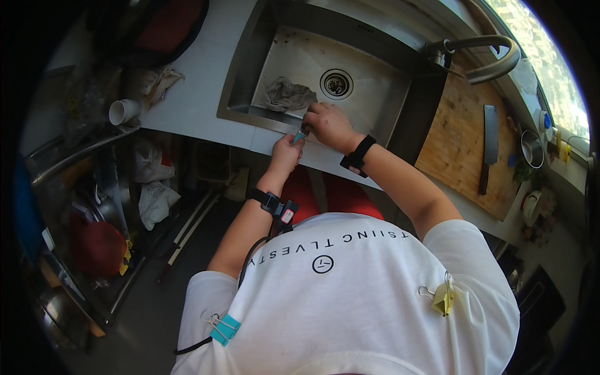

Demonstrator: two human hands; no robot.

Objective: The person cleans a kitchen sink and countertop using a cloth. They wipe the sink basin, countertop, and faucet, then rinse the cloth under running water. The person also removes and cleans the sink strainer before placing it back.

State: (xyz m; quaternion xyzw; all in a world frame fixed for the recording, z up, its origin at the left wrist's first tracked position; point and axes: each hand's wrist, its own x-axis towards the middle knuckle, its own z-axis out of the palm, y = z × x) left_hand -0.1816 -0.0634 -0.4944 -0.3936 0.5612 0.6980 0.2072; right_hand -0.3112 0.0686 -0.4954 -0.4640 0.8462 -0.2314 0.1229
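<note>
Over the front edge of the sink (pixel 247 120), my left hand (pixel 285 155) is closed around a small tool with a turquoise handle (pixel 299 136). The tool's upper end meets the fingers of my right hand (pixel 331 127), which hide its shape. Those right fingers are curled and pinched together just inside the sink rim; what lies between them cannot be made out. A crumpled grey cloth (pixel 289 95) lies on the sink floor, just beyond my hands. Right of the cloth is the round drain (pixel 336 84).
A curved faucet (pixel 494 65) rises at the back right. A cleaver (pixel 490 150) lies on a wooden cutting board (pixel 456 125) right of the sink, near a metal bowl (pixel 532 150). White cups (pixel 124 112) stand at the counter's left edge. Bags (pixel 156 203) and poles lie lower left.
</note>
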